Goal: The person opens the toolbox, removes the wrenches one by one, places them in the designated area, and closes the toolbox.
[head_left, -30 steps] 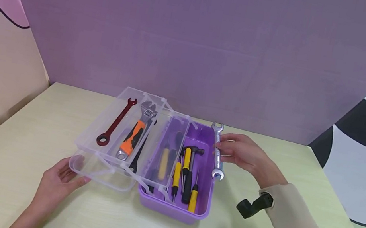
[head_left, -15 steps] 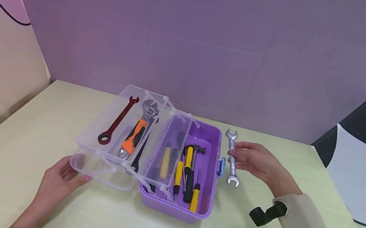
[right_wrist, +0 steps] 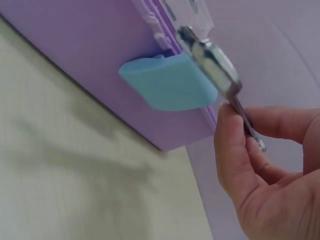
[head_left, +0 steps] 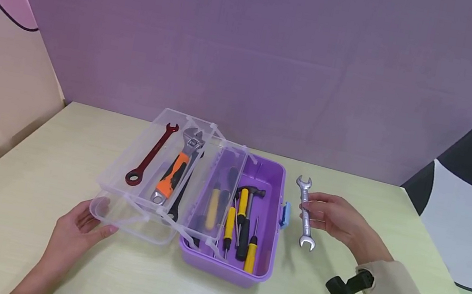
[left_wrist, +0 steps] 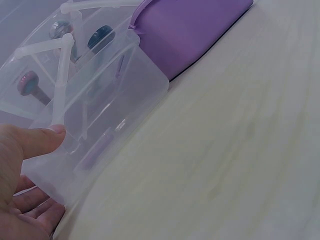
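Between thumb and fingers, my right hand [head_left: 336, 218] pinches a silver double open-end wrench [head_left: 305, 213] by its middle, above the table right of the purple toolbox [head_left: 269, 225]. The right wrist view shows the wrench [right_wrist: 215, 65] overlapping the box's blue latch [right_wrist: 170, 82]. My left hand [head_left: 73, 234] holds the corner of the toolbox's clear lid [head_left: 143, 227], which is swung out to the left; its thumb [left_wrist: 47, 140] lies at the lid's near side, the other fingers around the corner. Clear trays carry a red wrench [head_left: 151, 156], an orange-handled adjustable wrench [head_left: 174, 173] and a black wrench [head_left: 178, 205].
Inside the purple box lie a hammer [head_left: 244, 239], yellow-handled screwdrivers [head_left: 250, 258] and other tools, some seen through a clear tray. The box stands on a pale wooden table [head_left: 129, 280]. A purple backdrop [head_left: 256, 56] rises behind the table.
My right hand has moved the silver wrench from over the box's right rim to the right and toward me, uncovering the blue latch. The left hand stays at the lid.
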Motion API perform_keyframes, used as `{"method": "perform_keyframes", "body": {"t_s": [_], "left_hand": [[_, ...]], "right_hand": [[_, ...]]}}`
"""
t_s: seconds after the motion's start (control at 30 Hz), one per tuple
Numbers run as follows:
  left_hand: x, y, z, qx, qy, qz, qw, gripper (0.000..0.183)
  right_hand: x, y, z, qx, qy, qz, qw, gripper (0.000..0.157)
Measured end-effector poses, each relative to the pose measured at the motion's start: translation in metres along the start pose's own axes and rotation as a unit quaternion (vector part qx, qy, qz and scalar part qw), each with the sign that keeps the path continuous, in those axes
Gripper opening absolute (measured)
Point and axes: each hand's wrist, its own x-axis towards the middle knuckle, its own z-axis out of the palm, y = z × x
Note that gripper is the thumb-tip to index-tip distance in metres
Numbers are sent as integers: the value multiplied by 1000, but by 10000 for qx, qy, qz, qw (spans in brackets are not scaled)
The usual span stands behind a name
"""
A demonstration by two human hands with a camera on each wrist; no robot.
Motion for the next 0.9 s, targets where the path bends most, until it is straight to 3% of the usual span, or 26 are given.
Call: {"method": "perform_keyframes", "body": {"t_s": [0.23, 0.6, 0.9], "left_hand": [[0, 0, 0, -39, 16, 65, 10000, 67], [1, -2, -1, 80, -6, 97, 9999, 67], [1, -1, -1, 30, -39, 66, 10000, 67]], "right_hand": [[2, 8, -1, 189, -47, 39, 9998, 11], [5, 23, -5, 287, -24, 141, 9995, 12], [9, 38, -11, 115, -9, 201, 9997, 10]]}}
